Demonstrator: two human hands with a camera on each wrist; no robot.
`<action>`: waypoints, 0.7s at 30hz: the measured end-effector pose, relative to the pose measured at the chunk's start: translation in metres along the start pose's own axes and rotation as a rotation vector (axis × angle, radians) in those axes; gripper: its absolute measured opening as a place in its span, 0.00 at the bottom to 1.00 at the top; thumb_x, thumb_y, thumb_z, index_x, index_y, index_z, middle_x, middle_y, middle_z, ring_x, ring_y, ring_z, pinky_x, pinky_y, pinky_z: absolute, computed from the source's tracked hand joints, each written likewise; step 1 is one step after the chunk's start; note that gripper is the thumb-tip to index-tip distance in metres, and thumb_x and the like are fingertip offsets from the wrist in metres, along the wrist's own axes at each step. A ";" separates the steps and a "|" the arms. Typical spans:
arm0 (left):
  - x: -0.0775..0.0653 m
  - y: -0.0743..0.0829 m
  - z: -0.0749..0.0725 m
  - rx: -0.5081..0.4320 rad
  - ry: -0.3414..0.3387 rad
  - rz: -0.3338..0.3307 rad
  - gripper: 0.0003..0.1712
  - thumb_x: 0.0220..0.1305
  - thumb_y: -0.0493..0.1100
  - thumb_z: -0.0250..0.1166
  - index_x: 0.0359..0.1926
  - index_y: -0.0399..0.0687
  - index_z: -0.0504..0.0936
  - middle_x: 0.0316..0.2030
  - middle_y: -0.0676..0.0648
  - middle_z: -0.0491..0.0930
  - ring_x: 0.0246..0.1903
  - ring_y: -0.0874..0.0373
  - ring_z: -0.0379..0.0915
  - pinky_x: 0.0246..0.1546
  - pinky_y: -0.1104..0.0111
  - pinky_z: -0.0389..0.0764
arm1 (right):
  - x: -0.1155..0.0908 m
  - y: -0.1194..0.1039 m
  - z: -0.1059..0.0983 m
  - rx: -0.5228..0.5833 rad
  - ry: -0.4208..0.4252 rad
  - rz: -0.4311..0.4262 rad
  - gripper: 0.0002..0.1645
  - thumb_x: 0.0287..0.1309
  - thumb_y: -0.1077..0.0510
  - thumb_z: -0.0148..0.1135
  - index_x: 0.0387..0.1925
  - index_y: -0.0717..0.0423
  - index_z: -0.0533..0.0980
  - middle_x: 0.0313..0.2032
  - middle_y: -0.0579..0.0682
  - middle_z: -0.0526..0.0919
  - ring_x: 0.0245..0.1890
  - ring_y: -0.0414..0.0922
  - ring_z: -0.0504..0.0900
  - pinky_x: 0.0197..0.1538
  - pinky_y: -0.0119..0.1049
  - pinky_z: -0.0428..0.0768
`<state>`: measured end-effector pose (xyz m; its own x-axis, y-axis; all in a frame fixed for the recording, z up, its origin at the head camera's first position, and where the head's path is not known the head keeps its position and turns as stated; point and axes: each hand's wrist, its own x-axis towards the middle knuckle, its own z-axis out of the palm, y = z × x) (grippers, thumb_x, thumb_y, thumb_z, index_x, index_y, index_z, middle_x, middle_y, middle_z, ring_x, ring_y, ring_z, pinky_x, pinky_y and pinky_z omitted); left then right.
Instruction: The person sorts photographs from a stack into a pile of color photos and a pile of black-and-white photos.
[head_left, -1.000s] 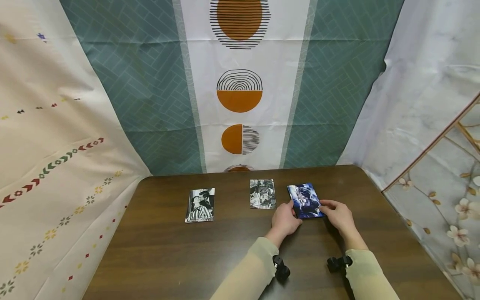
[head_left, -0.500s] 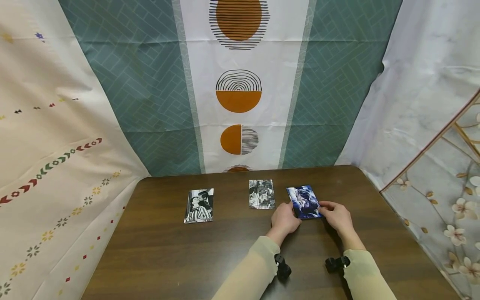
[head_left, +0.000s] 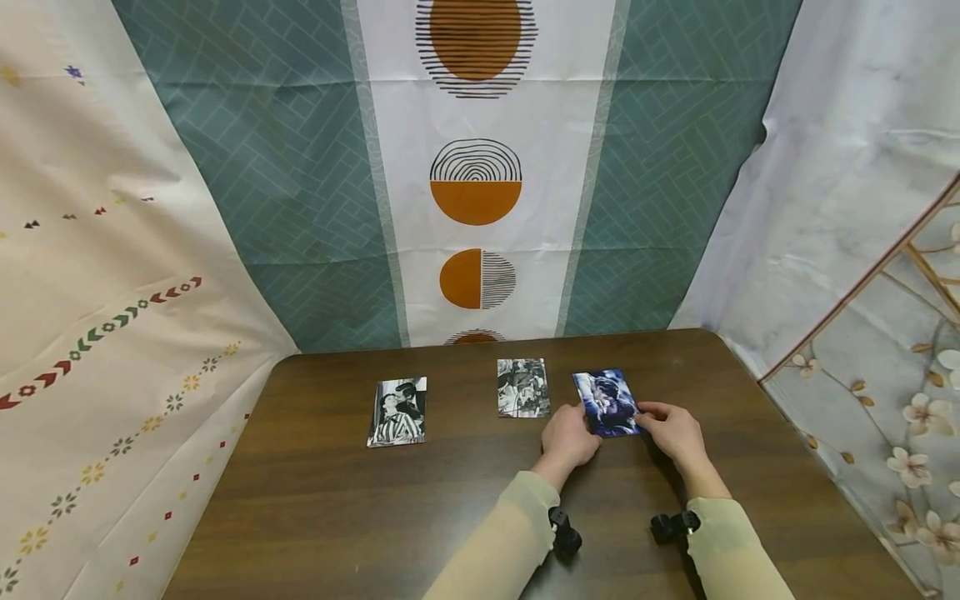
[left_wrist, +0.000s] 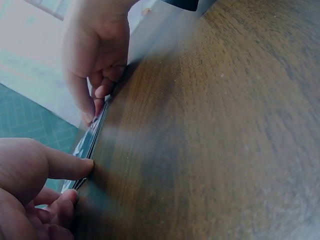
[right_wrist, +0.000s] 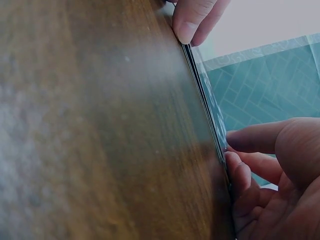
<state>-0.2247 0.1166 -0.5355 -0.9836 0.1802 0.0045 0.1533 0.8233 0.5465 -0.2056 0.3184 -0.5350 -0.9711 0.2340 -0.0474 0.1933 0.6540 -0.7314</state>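
Note:
A thin stack of photo cards (head_left: 609,400), topped by a blue-toned picture, lies slightly turned at the table's back right. My left hand (head_left: 568,437) grips its near left corner, the thumb against the front edge. At the right side, my right hand (head_left: 673,433) holds the stack between thumb and curled fingers. Several layers show along the edge of the stack (right_wrist: 206,102) in the right wrist view. The left wrist view has both my left hand (left_wrist: 35,185) and right hand (left_wrist: 100,55) at its two ends. The stack's underside is hidden.
On the brown wooden table (head_left: 360,517), a black-and-white photo card (head_left: 522,388) lies left of the stack. Another black-and-white photo card (head_left: 397,412) is farther left. A patterned cloth (head_left: 480,192) hangs behind the table's back edge, with cloths on both sides.
The blue-topped stack settles very slightly toward me, with both hands staying at its sides. The head view shifts a little; the other photo cards stay put.

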 end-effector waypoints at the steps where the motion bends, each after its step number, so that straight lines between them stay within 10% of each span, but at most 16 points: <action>1: 0.000 0.000 0.000 -0.004 -0.002 -0.002 0.31 0.54 0.51 0.81 0.60 0.54 0.88 0.40 0.49 0.83 0.43 0.53 0.82 0.39 0.61 0.81 | 0.000 0.000 0.000 -0.001 -0.002 0.001 0.25 0.72 0.50 0.67 0.60 0.64 0.84 0.53 0.63 0.88 0.59 0.64 0.79 0.62 0.62 0.72; 21: -0.005 -0.013 -0.015 -0.351 -0.088 0.111 0.44 0.55 0.42 0.82 0.72 0.37 0.78 0.27 0.57 0.74 0.26 0.65 0.65 0.33 0.72 0.71 | -0.003 -0.008 -0.009 -0.007 -0.049 -0.005 0.29 0.76 0.48 0.63 0.65 0.66 0.79 0.64 0.70 0.79 0.66 0.70 0.73 0.66 0.64 0.71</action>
<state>-0.2234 0.0968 -0.5296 -0.9485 0.3162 0.0163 0.2019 0.5645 0.8004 -0.2025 0.3191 -0.5229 -0.9776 0.1957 -0.0769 0.1893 0.6598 -0.7272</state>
